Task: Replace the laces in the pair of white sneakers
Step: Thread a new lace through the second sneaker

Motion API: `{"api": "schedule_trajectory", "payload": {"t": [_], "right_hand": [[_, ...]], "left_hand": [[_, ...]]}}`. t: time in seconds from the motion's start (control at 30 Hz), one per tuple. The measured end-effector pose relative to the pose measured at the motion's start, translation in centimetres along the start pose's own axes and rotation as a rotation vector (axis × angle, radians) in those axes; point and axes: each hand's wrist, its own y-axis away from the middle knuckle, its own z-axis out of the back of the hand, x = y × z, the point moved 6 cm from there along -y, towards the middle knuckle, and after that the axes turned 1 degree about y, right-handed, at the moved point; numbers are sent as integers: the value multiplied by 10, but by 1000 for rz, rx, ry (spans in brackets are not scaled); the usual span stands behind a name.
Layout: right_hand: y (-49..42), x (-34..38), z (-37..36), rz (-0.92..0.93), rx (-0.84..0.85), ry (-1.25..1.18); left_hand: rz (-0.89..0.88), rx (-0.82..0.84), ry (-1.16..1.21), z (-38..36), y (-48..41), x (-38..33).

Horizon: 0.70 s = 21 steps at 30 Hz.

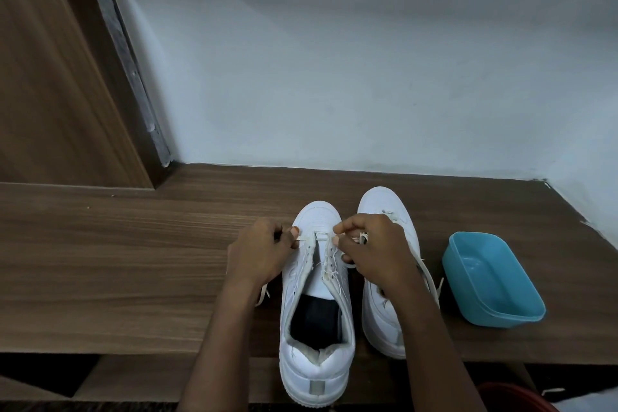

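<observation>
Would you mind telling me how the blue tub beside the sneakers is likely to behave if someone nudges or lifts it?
The blue tub looks like thin plastic and holds nothing visible, so it is probably light and would slide readily on the smooth wooden shelf. Its wide, low shape suggests it is unlikely to tip.

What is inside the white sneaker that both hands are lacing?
Inside the white sneaker, a dark insole shows at the heel opening, below the white tongue. The toe end is covered by the tongue and the upper, so it cannot be seen.
</observation>
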Motion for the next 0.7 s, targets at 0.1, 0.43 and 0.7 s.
{"api": "schedule_trajectory", "payload": {"t": [0.1, 0.43, 0.7], "right_hand": [[1, 3, -1, 6, -49, 13], [0, 3, -3, 24, -97, 43], [-3, 18, -8, 238, 0, 533]], "left_hand": [[-5, 3, -10, 0, 0, 0], [19, -31, -38, -1, -1, 4], [34, -73, -27, -3, -2, 3]]}}
